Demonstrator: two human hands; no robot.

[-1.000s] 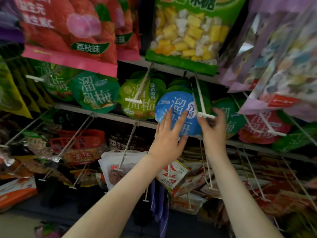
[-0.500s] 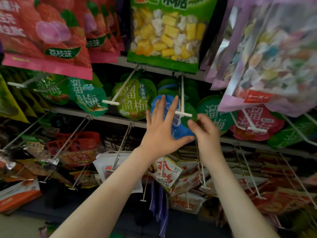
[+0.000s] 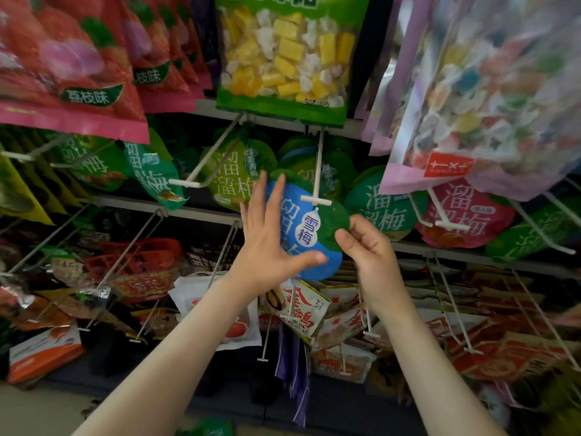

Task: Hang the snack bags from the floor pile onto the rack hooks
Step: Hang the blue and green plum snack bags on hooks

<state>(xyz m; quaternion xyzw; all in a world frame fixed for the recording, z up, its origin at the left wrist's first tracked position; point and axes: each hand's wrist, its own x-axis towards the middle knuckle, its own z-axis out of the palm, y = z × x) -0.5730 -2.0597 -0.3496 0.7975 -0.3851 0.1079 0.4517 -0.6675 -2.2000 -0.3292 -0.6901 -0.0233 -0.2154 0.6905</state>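
Observation:
A round blue snack bag [image 3: 306,228] with a green leaf-shaped top sits tilted just below the tip of a white rack hook [image 3: 317,180]. My left hand [image 3: 270,243] lies flat against the bag's left side, fingers straight and thumb under its lower edge. My right hand [image 3: 366,247] pinches the bag's green top corner from the right. Whether the bag hangs on the hook or sits in front of it I cannot tell. A green bag [image 3: 210,427] lies on the floor at the bottom edge.
Green round bags [image 3: 232,177] hang on neighbouring hooks either side. Large pink [image 3: 69,73], green [image 3: 292,58] and purple [image 3: 471,89] bags hang overhead. Lower rows hold red and white packets [image 3: 301,306] on long wire hooks [image 3: 452,306] that jut toward me.
The blue bag has tilted, its green top swinging right and down below the hook tip. My right hand dropped from the hook tip to pinch that top. My left hand stayed flat on the bag.

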